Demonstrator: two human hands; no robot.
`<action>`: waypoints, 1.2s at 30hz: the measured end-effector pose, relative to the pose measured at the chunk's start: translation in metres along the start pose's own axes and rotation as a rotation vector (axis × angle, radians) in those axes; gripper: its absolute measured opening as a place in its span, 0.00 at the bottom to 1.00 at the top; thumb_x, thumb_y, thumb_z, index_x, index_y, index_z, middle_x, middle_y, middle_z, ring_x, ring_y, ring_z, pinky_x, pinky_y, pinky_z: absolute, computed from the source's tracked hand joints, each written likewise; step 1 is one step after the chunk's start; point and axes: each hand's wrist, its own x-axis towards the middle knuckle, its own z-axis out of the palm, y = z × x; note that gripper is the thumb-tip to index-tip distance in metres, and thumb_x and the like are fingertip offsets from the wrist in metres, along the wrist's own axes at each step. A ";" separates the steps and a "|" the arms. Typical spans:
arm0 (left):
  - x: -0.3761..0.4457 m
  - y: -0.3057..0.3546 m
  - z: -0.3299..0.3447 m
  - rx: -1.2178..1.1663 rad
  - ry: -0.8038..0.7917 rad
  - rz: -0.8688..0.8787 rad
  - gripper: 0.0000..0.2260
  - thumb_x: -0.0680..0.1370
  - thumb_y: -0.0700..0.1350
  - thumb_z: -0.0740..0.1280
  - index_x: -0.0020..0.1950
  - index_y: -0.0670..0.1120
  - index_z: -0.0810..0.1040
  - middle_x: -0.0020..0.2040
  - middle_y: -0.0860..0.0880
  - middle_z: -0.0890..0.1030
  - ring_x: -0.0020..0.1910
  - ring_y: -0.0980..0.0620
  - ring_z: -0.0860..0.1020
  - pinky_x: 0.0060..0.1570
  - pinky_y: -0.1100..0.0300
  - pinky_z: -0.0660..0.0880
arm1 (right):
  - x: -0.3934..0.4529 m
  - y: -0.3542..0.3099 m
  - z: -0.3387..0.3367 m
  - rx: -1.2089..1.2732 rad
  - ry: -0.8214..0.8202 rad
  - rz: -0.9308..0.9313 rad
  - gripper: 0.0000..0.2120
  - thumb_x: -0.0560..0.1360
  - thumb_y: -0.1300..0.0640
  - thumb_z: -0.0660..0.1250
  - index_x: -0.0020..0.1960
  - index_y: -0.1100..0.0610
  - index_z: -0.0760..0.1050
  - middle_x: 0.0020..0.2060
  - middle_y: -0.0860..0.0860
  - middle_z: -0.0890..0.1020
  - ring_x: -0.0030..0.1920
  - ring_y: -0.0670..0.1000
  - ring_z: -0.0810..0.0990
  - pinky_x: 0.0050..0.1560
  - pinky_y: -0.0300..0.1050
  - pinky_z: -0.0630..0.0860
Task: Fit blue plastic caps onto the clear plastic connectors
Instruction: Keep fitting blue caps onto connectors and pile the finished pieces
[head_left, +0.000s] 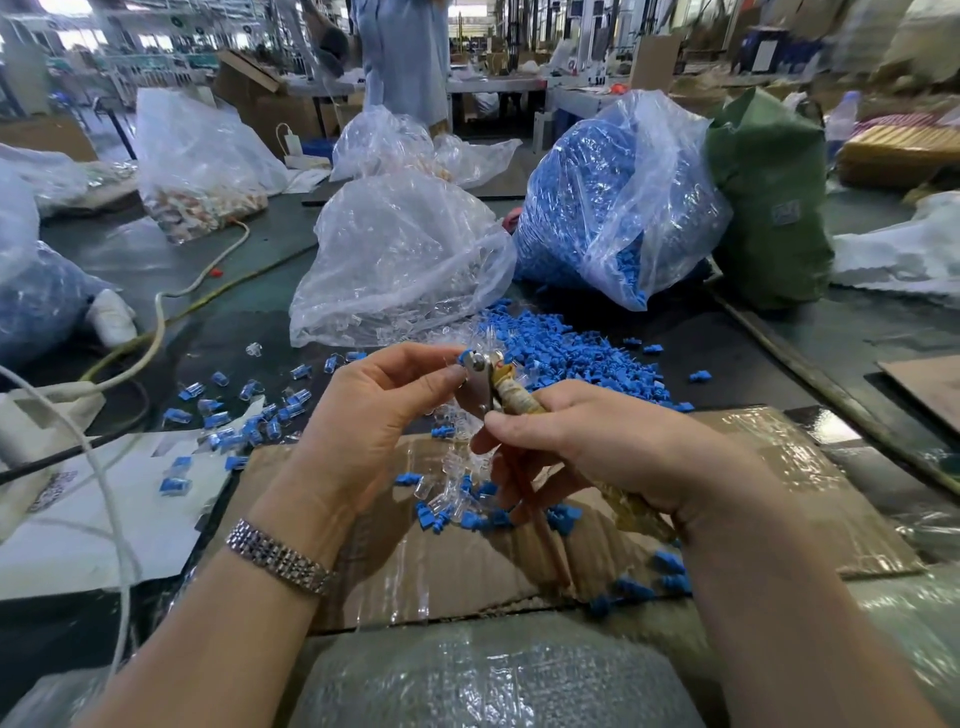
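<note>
My right hand (597, 441) grips the taped handles of a pair of metal pliers (480, 379), jaws pointing up and left. My left hand (374, 410) pinches a small blue cap with a clear connector (470, 351) at the plier jaws. A loose heap of blue caps (566, 358) lies just beyond my hands. Assembled cap-and-connector pieces (249, 415) are scattered to the left. More blue caps and clear connectors (457, 499) lie on the taped cardboard (769, 467) below my hands.
A clear bag of clear connectors (400, 260) stands behind the heap, and a bag full of blue caps (613, 197) sits to its right beside a green sack (769, 197). White and yellow cables (156, 322) cross the left. Bubble wrap (493, 675) lies nearest me.
</note>
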 end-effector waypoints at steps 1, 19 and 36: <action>-0.001 0.000 0.000 0.020 -0.001 0.016 0.09 0.68 0.44 0.75 0.48 0.49 0.88 0.51 0.43 0.87 0.54 0.46 0.84 0.63 0.49 0.78 | 0.000 0.000 0.000 -0.011 0.005 0.001 0.18 0.83 0.48 0.64 0.56 0.63 0.80 0.41 0.56 0.85 0.44 0.57 0.86 0.58 0.64 0.80; 0.003 0.003 -0.025 0.362 0.276 0.173 0.07 0.75 0.42 0.75 0.47 0.55 0.85 0.45 0.52 0.86 0.48 0.54 0.84 0.49 0.62 0.80 | -0.002 0.004 -0.021 0.059 0.199 -0.042 0.25 0.79 0.38 0.65 0.51 0.60 0.83 0.37 0.54 0.85 0.37 0.56 0.86 0.39 0.50 0.82; -0.003 0.002 -0.017 0.984 -0.141 -0.020 0.10 0.75 0.40 0.71 0.47 0.56 0.82 0.40 0.57 0.82 0.36 0.64 0.79 0.36 0.73 0.73 | 0.025 0.035 -0.032 -0.840 0.727 0.414 0.28 0.76 0.44 0.71 0.67 0.57 0.67 0.65 0.61 0.70 0.66 0.63 0.70 0.62 0.59 0.72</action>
